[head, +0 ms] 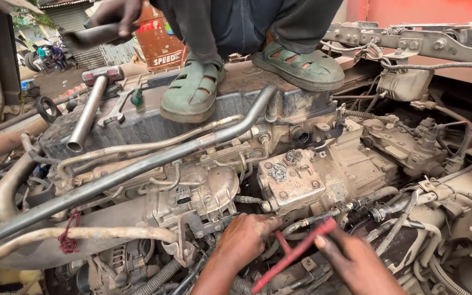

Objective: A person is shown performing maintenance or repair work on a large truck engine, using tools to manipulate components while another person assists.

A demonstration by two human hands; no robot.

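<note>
A red T-shaped tool (293,254) lies slantwise low in the middle of the view, over the dusty hoses at the foot of the engine (203,180), its long bar running from lower left up to the right and a short cross arm branching off near the middle. The right hand (356,262) closes its thumb and fingers around the upper end of the bar, holding it. The left hand (244,237) sits just left of the tool with its fingers curled down toward a fitting beside the cross arm; whether it grips the tool or only presses on the metal under it is hard to tell from here, since the fingertips are tucked out of sight. Just above both hands stands a boxy, grimy metal housing (290,183) with bolts on its top face. A long grey pipe (137,169) crosses the engine from lower left up to a bend near the top cover. On that cover another person crouches, with two green sandals (192,90) planted on the dirty metal and a hand (113,13) at the top left holding a dark bar. Beside the left sandal a steel tube with a hammer-like head (91,109) rests on the cover. A frayed red rag (69,237) hangs from a pale hose at lower left.
</note>
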